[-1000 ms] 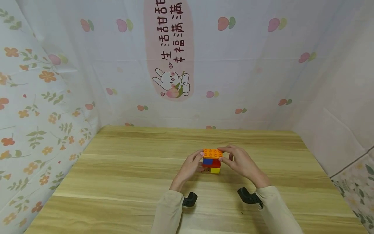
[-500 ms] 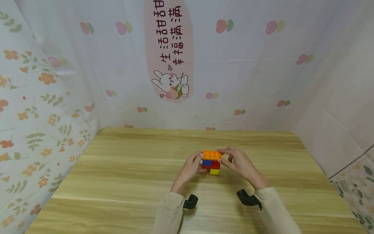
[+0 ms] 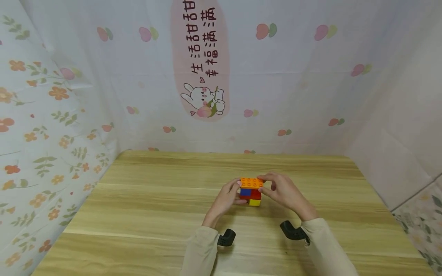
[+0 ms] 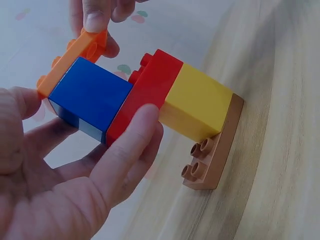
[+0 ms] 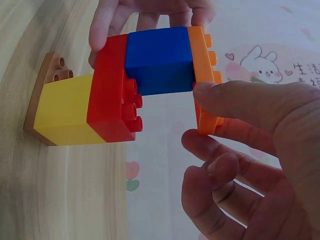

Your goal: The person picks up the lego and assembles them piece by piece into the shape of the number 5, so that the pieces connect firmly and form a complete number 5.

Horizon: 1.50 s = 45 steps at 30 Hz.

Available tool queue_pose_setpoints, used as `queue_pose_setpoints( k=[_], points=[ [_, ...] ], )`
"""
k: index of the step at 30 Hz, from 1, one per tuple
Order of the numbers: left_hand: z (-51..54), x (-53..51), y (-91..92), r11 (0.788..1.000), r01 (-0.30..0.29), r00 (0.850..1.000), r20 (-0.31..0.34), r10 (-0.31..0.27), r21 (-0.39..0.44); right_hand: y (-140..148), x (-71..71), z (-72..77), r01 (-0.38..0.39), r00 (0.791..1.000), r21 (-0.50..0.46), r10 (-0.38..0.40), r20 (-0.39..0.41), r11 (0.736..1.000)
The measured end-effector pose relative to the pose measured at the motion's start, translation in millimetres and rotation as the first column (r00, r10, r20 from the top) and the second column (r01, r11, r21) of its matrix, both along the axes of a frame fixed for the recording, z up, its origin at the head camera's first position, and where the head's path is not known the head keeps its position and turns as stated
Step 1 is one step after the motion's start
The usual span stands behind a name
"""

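Toy building bricks form a stepped stack on the table. Its base is a brown flat brick [image 4: 215, 162] with bare studs at one end. On that stands a yellow brick [image 4: 197, 102], then a red brick [image 4: 150, 90], a blue brick [image 4: 90, 95] and an orange flat brick [image 3: 251, 183] on top. My left hand [image 3: 222, 199] grips the stack's left side, thumb at the orange brick's end and fingers against the red brick. The orange brick's overhanging right end is pinched between thumb and fingers of my right hand [image 3: 286, 192]. Beneath that overhang, several red studs show in the right wrist view.
The wood-grain table [image 3: 155, 214] extends around the stack on all sides. Patterned white cloth [image 3: 293, 88] hangs behind it and along the left and right. A black wrist mount [image 3: 226, 237] sits by the left sleeve, another black mount [image 3: 292, 230] by the right.
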<state>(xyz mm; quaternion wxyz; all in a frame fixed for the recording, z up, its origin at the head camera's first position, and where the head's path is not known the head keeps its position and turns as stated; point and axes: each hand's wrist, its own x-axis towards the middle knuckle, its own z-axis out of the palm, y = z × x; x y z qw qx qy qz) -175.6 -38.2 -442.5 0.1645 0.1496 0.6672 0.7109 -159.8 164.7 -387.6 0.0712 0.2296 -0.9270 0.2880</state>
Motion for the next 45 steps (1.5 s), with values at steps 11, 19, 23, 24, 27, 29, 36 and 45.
queue_pose_setpoints(
  k=[11, 19, 23, 24, 27, 29, 36, 45],
  points=[
    [1.0, 1.8, -2.4, 0.999, 0.035, 0.999, 0.017, -0.035, 0.015, 0.8, -2.4, -1.1, -0.016, 1.0, -0.015, 0.016, 0.007, 1.0],
    [-3.2, 2.5, -10.4, 0.993, 0.018, 1.0, 0.019, -0.016, -0.116, -2.6, -1.8, -8.8, -0.012, 0.999, -0.043, 0.014, 0.047, 0.999],
    [-3.0, 2.4, -11.2, 0.987, -0.019, 1.0, -0.008, 0.018, -0.161, -2.5, -1.5, -11.3, -0.008, 0.999, -0.046, 0.01, 0.035, 0.999],
    [-2.5, 2.1, -11.2, 0.986, -0.027, 1.0, -0.01, 0.026, -0.166, -1.9, -1.4, -11.7, -0.004, 0.999, -0.042, 0.006, 0.031, 0.999],
    [-1.8, -0.1, -12.6, 0.992, -0.007, 1.0, -0.003, 0.007, -0.128, 0.3, 0.7, -13.0, 0.02, 1.0, -0.037, -0.019, 0.023, 0.999],
    [-1.0, -1.3, -16.4, 0.997, 0.027, 0.999, 0.02, -0.025, -0.075, 2.2, 5.2, -14.2, 0.043, 0.999, -0.009, -0.043, -0.006, 0.999],
    [1.9, 4.8, -38.3, 0.954, -0.012, 0.961, -0.266, -0.071, -0.301, 5.9, 30.8, -28.7, -0.014, 0.942, 0.174, 0.071, -0.327, 0.985],
    [-0.5, 4.4, -29.9, 0.521, -0.427, 0.532, -0.671, -0.517, -0.739, 2.1, 41.9, -54.6, -0.005, 0.937, 0.279, 0.103, -0.335, 0.96]
  ],
)
